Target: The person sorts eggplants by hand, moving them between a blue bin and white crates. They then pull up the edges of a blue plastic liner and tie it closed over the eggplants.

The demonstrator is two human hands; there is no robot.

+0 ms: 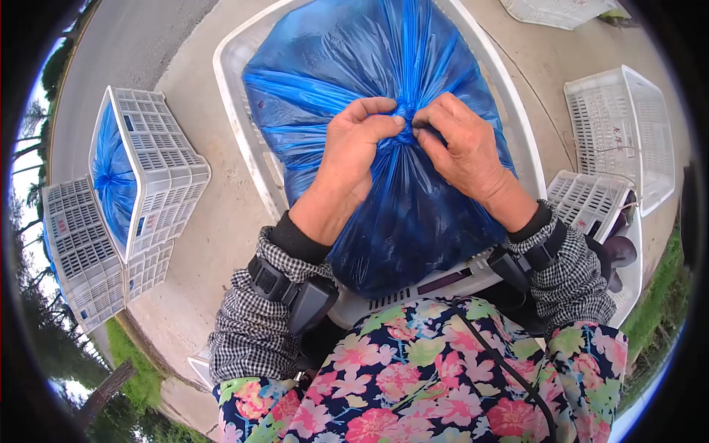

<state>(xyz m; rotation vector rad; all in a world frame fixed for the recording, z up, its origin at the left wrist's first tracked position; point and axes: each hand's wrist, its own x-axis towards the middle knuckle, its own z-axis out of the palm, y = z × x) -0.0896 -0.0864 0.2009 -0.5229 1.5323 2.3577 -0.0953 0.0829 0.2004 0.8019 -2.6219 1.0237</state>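
A full blue plastic bag (399,229) sits in a white plastic crate (240,111) right in front of me. Its gathered top forms a twisted knot at the middle. My left hand (353,144) pinches the knot from the left, thumb and forefinger closed on the plastic. From the right, my right hand (465,144) grips the same knot with bent fingers. Both hands almost meet there. Dark contents show faintly through the bag, but I cannot make out what they are.
At left, stacked white crates (166,144) hold another tied blue bag (112,177). On the right stand a white crate (646,140) and a lower crate (591,196), with dark purple eggplants (619,252) beside it. A further crate (554,11) is at the top right. The ground (199,251) is concrete.
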